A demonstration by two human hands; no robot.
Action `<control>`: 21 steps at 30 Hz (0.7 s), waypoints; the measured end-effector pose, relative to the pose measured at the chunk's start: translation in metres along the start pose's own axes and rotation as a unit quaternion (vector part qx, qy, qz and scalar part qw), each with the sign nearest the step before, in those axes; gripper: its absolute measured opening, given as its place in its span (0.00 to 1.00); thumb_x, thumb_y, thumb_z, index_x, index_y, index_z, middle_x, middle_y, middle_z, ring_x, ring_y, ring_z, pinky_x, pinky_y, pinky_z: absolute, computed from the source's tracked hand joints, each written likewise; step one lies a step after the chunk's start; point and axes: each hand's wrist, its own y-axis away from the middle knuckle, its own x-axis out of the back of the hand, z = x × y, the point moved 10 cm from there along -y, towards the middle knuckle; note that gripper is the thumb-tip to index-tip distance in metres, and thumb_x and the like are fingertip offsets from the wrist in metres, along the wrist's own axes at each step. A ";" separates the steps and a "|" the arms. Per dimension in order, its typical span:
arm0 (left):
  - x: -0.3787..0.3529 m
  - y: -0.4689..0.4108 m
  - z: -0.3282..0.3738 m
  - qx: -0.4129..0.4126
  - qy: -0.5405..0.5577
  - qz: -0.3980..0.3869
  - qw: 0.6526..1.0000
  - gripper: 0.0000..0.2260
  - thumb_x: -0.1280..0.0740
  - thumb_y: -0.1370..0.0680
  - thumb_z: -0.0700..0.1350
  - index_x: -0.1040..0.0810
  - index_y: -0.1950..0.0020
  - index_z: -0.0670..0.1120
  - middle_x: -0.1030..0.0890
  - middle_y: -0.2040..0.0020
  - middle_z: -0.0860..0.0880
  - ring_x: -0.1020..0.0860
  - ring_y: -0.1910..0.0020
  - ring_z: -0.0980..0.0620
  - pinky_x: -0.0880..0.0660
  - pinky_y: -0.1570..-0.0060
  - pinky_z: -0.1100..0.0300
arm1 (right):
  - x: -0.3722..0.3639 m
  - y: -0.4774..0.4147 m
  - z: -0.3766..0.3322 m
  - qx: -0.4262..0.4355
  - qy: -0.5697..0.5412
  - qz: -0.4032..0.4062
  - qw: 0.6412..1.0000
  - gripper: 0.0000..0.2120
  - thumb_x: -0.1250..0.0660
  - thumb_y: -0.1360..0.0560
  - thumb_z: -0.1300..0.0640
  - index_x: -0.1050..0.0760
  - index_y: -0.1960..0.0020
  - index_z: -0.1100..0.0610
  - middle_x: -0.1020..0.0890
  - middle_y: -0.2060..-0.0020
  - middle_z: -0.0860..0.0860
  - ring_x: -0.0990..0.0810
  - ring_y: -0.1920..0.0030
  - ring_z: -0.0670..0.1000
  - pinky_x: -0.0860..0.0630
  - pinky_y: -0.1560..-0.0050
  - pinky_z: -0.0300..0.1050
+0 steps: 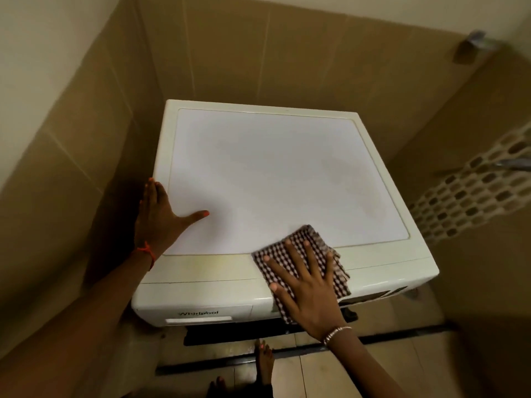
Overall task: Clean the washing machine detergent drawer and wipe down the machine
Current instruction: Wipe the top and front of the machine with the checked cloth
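Note:
A white washing machine (273,173) fills the middle of the head view, seen from above. Its detergent drawer (201,311) sits closed at the front left, under a brand name. My left hand (158,216) lies flat on the top's left edge, thumb spread toward the middle. A brown-and-white checked cloth (307,242) lies over the front edge at the right. My right hand (307,288) presses it down with straight, spread fingers.
Tan tiled walls close in behind and on both sides of the machine. A mosaic tile strip (471,196) and a metal tap (514,163) are on the right wall. My bare foot (264,360) stands on the tiled floor below the front.

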 end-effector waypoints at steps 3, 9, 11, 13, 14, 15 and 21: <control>0.001 0.003 0.001 0.000 -0.011 0.002 1.000 0.68 0.57 0.51 0.84 0.53 0.25 0.38 0.51 0.23 0.40 0.51 0.24 0.42 0.49 0.27 0.47 | 0.003 0.014 0.045 -0.040 -0.008 0.002 0.999 0.25 0.59 0.23 0.34 0.53 0.27 0.35 0.48 0.25 0.47 0.53 0.25 0.55 0.58 0.30 0.65; 0.006 0.004 0.006 -0.001 -0.060 0.002 0.998 0.68 0.62 0.52 0.84 0.50 0.25 0.37 0.47 0.24 0.38 0.49 0.24 0.41 0.52 0.27 0.43 | 0.008 -0.023 0.094 -0.147 -0.048 -0.027 0.988 0.37 0.75 0.36 0.26 0.59 0.30 0.36 0.53 0.25 0.44 0.58 0.24 0.55 0.69 0.33 0.66; 0.008 0.004 0.014 -0.002 -0.071 0.001 0.997 0.69 0.63 0.53 0.84 0.50 0.24 0.39 0.49 0.23 0.40 0.52 0.24 0.43 0.55 0.28 0.41 | 0.011 -0.035 0.088 -0.149 -0.052 -0.028 0.987 0.38 0.78 0.38 0.26 0.60 0.30 0.36 0.54 0.24 0.46 0.59 0.24 0.57 0.72 0.35 0.66; 0.004 0.007 0.035 -0.030 -0.075 0.001 0.997 0.67 0.63 0.52 0.84 0.52 0.24 0.40 0.51 0.23 0.42 0.54 0.24 0.45 0.58 0.28 0.40 | 0.009 -0.034 0.075 -0.112 -0.044 -0.040 0.992 0.34 0.73 0.32 0.28 0.56 0.29 0.37 0.50 0.26 0.47 0.53 0.25 0.60 0.69 0.32 0.66; 0.000 0.008 0.051 -0.052 -0.074 0.003 0.996 0.67 0.63 0.51 0.84 0.52 0.24 0.40 0.51 0.23 0.42 0.54 0.24 0.46 0.58 0.28 0.41 | 0.007 -0.029 0.069 -0.084 -0.036 -0.051 0.995 0.30 0.68 0.28 0.30 0.52 0.28 0.38 0.46 0.27 0.47 0.47 0.26 0.61 0.63 0.32 0.67; -0.007 0.009 0.068 -0.074 -0.069 0.005 0.995 0.66 0.63 0.51 0.84 0.52 0.24 0.41 0.51 0.23 0.43 0.54 0.24 0.47 0.58 0.28 0.42 | 0.005 -0.020 0.065 -0.060 -0.026 -0.060 0.996 0.27 0.63 0.25 0.33 0.49 0.28 0.37 0.42 0.28 0.47 0.44 0.27 0.60 0.57 0.32 0.66; -0.054 0.004 0.153 -0.156 -0.035 -0.003 0.987 0.60 0.66 0.45 0.81 0.50 0.24 0.43 0.52 0.22 0.47 0.57 0.24 0.50 0.61 0.27 0.47 | 0.011 0.015 0.107 -0.082 -0.084 -0.011 0.993 0.26 0.62 0.27 0.29 0.47 0.31 0.31 0.43 0.27 0.42 0.55 0.26 0.46 0.68 0.29 0.56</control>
